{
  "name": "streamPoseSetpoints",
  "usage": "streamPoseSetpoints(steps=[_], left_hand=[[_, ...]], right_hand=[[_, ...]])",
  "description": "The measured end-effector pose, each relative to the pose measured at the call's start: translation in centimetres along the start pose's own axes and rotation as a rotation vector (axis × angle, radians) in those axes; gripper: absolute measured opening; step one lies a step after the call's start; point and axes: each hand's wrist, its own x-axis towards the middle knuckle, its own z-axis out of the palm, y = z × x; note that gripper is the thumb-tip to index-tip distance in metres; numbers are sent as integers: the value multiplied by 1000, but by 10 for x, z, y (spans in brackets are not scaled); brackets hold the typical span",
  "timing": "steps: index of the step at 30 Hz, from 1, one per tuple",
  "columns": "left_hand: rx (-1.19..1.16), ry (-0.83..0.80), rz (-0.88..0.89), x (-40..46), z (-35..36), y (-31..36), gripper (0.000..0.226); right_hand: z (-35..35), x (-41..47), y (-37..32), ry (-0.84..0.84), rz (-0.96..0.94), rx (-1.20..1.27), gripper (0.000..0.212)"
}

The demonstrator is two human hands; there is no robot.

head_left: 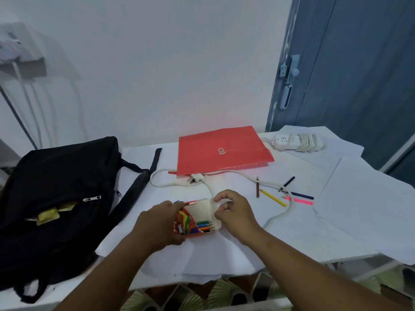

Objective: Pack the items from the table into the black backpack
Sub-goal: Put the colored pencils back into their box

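The black backpack (56, 189) lies open to the left of your left hand (160, 223), likely so things can slide in, and the red folder (224, 150) sits beyond both hands. Your left hand grips the pencil box (195, 221) to keep it steady while your right hand (234, 212) pinches its white flap. The loose pencils (285, 196) lie to the right of your right hand.

Both forearms are stretched forward; the left hand (160, 223) is curled in a grip, the right hand (233, 212) pinched.
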Motion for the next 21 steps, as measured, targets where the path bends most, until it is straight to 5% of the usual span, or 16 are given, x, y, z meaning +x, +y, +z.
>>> streamPoseSetpoints(steps=[7,11,15,21], left_hand=[[-261,260,108,30,22,59,72],[-341,293,33,38,51,80,76],[-301,360,-81,34,78,82,69],[-275,321,-79,38,79,82,70]], right_hand=[[-84,16,12,120,-60,-103,22],[-126,29,36,171,-265,-518,20],[-138,37,56,28,-244,-868,13],[-132,35,64,92,-311,-857,25]])
